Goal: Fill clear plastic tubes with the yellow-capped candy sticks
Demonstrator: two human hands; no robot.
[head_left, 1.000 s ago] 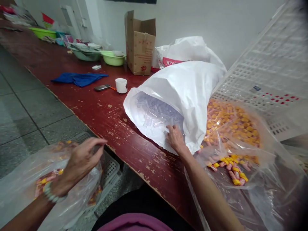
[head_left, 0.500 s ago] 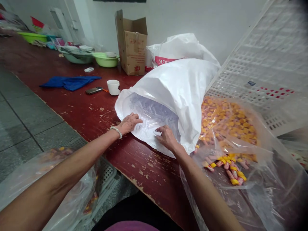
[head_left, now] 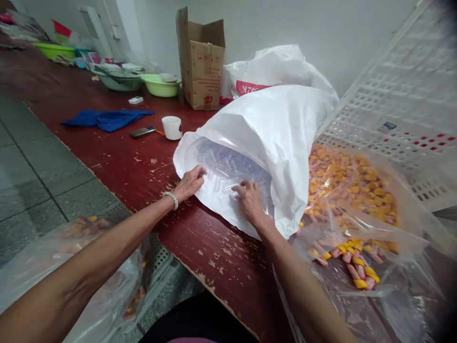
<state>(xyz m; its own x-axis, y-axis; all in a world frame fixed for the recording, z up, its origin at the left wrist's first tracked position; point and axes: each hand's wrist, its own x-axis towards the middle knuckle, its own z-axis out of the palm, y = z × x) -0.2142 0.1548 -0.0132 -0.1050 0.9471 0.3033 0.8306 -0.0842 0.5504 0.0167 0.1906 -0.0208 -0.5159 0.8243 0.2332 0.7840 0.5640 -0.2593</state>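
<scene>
A white woven sack (head_left: 264, 119) lies on its side with its mouth facing me. Several clear plastic tubes (head_left: 228, 166) rest inside it. My left hand (head_left: 191, 183), with a beaded bracelet at the wrist, is at the left lip of the mouth. Its fingers are curled together, and whatever they may hold is too small to make out. Inside the opening, my right hand (head_left: 250, 200) reaches over the tubes with its fingers apart. Its fingertips are at the end of one clear tube (head_left: 229, 188), and no grip on it shows.
Right of the sack, a clear plastic bag (head_left: 357, 190) holds many yellow-capped pink tubes, below a tilted white basket (head_left: 396, 138). A cup (head_left: 172, 128), a phone (head_left: 143, 132), blue cloth (head_left: 107, 119) and a carton (head_left: 205, 71) stand or lie on the red table (head_left: 143, 164). Another filled bag (head_left: 117, 286) is below.
My right hand has moved deeper into the sack's mouth, and its pinch has loosened. My left hand has drawn its fingers in at the lip. The view has shifted slightly.
</scene>
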